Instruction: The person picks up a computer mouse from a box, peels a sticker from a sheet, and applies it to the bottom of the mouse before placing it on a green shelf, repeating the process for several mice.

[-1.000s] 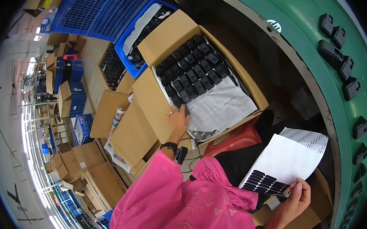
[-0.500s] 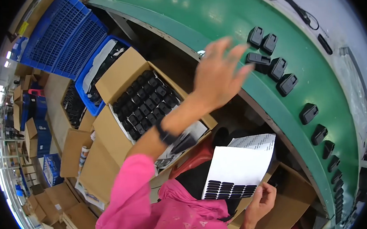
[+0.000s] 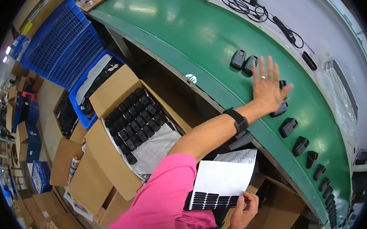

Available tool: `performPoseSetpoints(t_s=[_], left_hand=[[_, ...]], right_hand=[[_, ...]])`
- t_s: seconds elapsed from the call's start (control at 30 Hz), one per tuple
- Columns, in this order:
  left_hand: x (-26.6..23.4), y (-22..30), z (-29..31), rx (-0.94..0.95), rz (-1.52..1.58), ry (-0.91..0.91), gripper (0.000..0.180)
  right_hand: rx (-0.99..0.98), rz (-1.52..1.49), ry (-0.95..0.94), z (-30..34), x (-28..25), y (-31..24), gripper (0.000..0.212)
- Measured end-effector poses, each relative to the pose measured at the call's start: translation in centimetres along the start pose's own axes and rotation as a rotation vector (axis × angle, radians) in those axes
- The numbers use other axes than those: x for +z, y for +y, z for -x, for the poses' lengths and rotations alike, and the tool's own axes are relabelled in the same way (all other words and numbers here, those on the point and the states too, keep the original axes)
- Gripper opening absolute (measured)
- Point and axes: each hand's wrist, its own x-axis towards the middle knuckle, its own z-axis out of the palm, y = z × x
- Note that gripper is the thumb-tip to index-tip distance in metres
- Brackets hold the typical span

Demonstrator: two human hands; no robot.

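My left hand [image 3: 268, 88], a dark watch on its wrist, reaches over the green bench with fingers spread. It hovers on or just above several small black plastic blocks, partly covering them; whether it touches them I cannot tell. Two blocks stand just beyond the fingers, one black block [image 3: 238, 60] fully visible. Nearer me, another black block [image 3: 288, 127] begins a row curving along the bench. Down at my lap, my right hand [image 3: 244, 210] pinches the lower right corner of a white label sheet [image 3: 225, 175]. Several rows of black oval stickers [image 3: 215, 200] line its lower end.
An open carton [image 3: 119, 160] packed with black blocks and paper stands left of the bench. Blue crates [image 3: 62, 50] are beyond it. Cables [image 3: 244, 8] lie along the bench's far side. Another open carton [image 3: 277, 211] sits below the bench edge, beside my right hand.
My left hand has moved right, from the bench's near edge to over the black blocks, and its fingers have spread. My right hand keeps hold of the sheet. The view has shifted.
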Motion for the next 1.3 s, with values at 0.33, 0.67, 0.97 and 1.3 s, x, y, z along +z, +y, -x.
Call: performPoseSetpoints(t_s=[0.33,0.67,0.97,1.3], left_hand=[[-3.1,-7.7,-2.9,-0.289,-0.171,-0.116,0.063],[-3.1,-6.6,-0.4,-0.362,0.123,0.158,0.058],[-3.4,-7.0,0.1,-0.321,-0.015,0.075,0.054],[-4.0,-6.6,0.5,-0.339,-0.022,0.064,0.056]], right_hand=[[-0.380,0.463,-0.047,1.1,0.9,0.7,0.064],[-0.314,0.313,-0.095,0.6,0.7,0.7,0.062],[-0.103,0.137,-0.071,1.5,2.0,0.4,0.056],[0.033,0.073,-0.031,2.4,2.0,-1.1,0.053]])
